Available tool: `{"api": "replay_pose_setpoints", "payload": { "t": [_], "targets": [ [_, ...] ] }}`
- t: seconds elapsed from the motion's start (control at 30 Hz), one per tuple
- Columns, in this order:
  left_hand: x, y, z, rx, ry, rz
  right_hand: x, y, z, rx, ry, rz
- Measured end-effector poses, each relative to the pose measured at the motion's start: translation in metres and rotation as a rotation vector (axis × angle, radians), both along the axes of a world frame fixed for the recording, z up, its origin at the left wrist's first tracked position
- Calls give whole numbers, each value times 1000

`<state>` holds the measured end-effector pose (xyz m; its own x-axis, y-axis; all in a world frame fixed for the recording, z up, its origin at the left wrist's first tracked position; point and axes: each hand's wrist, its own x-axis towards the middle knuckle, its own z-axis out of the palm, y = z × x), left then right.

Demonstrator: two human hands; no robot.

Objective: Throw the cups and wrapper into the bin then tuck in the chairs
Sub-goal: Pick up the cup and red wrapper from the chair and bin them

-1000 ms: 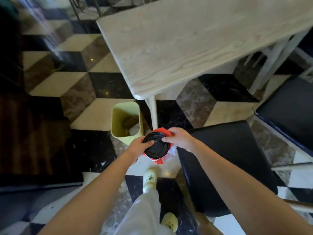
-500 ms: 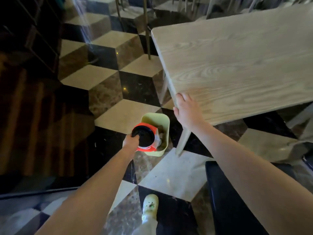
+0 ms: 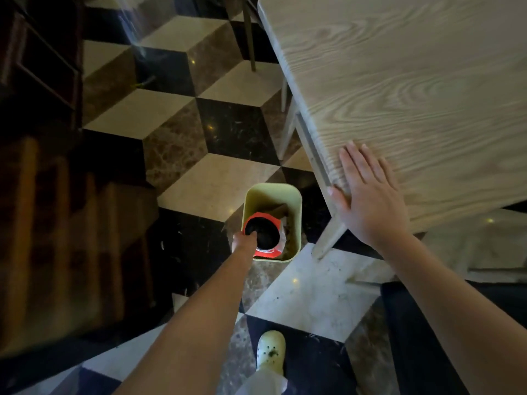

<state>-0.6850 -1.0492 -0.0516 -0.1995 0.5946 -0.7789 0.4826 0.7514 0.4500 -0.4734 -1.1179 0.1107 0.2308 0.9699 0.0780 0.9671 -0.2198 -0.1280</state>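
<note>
A pale yellow-green bin (image 3: 296, 203) stands on the floor beside the table leg. My left hand (image 3: 242, 242) grips a red cup with a black lid (image 3: 263, 233) by its near side, right over the bin's opening. A white wrapper (image 3: 283, 233) sticks out along the cup's right side. Brown rubbish lies deeper inside the bin. My right hand (image 3: 368, 195) rests flat, fingers straight, on the near corner of the light wooden table (image 3: 413, 89). A dark chair seat (image 3: 422, 337) shows at the lower right.
The floor is a black, cream and brown cube-pattern tile. Dark wooden furniture (image 3: 42, 195) fills the left side. A thin metal leg (image 3: 249, 38) stands beyond the table's far corner. My pale clog (image 3: 271, 352) is on the floor below the bin.
My right hand let go of the cup and moved up onto the table corner. My left hand carried the cup and wrapper forward and down until they sit over the bin's opening.
</note>
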Motion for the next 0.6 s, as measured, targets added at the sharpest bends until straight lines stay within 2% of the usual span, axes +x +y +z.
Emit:
{"api": "replay_pose_setpoints", "payload": {
  "t": [0.07, 0.13, 0.23, 0.3, 0.43, 0.6],
  "targets": [
    [2, 7, -21, -32, -48, 53, 0, -1, -2, 7, -5, -6],
    [3, 11, -34, -66, -183, 135, 1, -1, -1, 19, -5, -2],
    [8, 10, -30, -91, -256, 73, 1, -1, 0, 9, 11, 1],
    [9, 9, -22, -7, -157, -63, 0, -1, 1, 22, 10, -6],
    [4, 10, -17, 136, 117, -476, 2, -2, 1, 23, 13, 4],
    [0, 0, 8, 155, 248, -879, 2, -3, 2, -2, 42, 21]
  ]
}}
